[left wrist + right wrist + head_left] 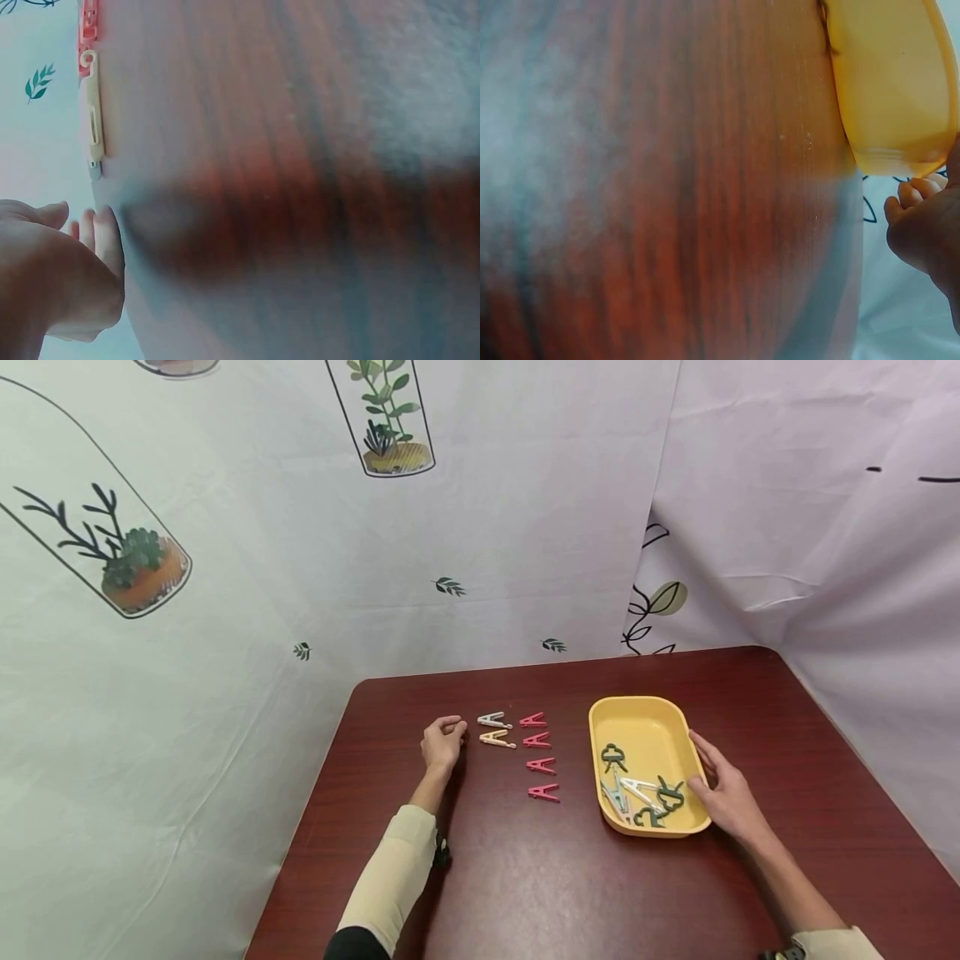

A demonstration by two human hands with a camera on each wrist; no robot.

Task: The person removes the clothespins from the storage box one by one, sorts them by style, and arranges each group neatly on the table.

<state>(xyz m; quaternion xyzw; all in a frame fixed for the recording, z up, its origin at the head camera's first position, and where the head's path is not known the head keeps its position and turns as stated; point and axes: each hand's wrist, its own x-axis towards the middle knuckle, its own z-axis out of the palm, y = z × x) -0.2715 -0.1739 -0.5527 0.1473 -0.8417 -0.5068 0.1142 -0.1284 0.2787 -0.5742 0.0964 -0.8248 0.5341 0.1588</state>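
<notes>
My right hand (731, 795) grips the right side of a yellow plastic basket (637, 703), thumb at the rim and fingers along the outside wall. Inside lie dark green clips (670, 793), a white clothespin (639, 788) and a pale blue-green clothespin (617, 797), partly overlapping. My left hand (442, 743) is just left of a white clothespin (492, 721) and a cream clothespin (497, 739), its fingers loosely bent and holding nothing. Right of these, several red clothespins (542, 766) form a column. The left wrist view shows the cream clothespin (94, 109) beyond the fingertips.
Everything lies on a dark reddish-brown table (555, 885) with rounded far corners. A white cloth (525, 543) printed with plants hangs behind it and along the sides. Between the red clothespins and the basket, bare tabletop shows.
</notes>
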